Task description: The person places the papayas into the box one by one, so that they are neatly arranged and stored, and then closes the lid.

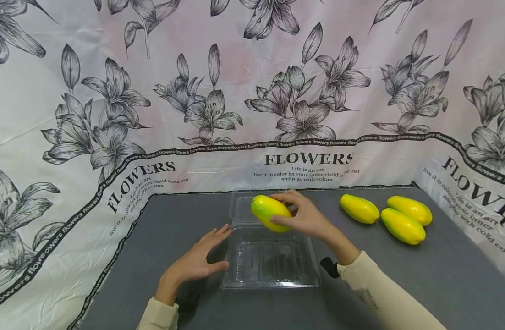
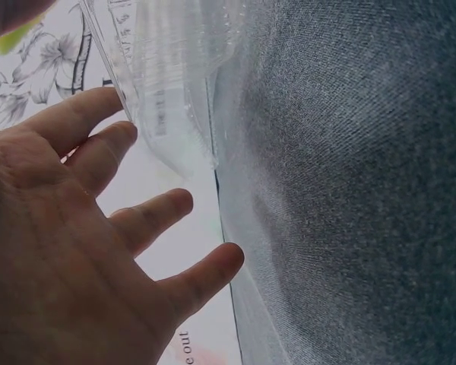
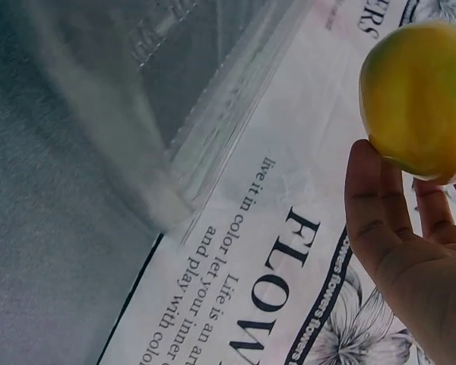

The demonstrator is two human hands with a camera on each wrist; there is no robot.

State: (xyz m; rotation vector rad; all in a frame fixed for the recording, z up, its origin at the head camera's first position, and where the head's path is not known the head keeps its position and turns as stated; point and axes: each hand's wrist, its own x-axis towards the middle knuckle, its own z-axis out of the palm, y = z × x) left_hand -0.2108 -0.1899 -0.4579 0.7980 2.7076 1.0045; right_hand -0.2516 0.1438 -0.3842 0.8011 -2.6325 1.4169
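My right hand (image 1: pixel 304 215) grips a glossy yellow-green papaya (image 1: pixel 271 213) between thumb and fingers, held up over the clear plastic clamshell box (image 1: pixel 271 261). In the right wrist view the fingertips press against the underside of the same papaya (image 3: pixel 418 99). The box lies open on the grey table, its lid (image 1: pixel 240 206) folded back towards the wall and partly hidden by the fruit. With fingers spread, my left hand (image 1: pixel 200 256) is at the box's left side; in the left wrist view its fingertips (image 2: pixel 121 133) are right by the clear plastic (image 2: pixel 178 99).
Three more papayas lie on the right of the table: one alone (image 1: pixel 359 209) and two side by side, the farther one (image 1: pixel 410 210) behind the nearer one (image 1: pixel 403 226). A flower-printed cloth (image 1: pixel 219 169) hangs behind and along both sides of the grey table (image 1: pixel 174 220).
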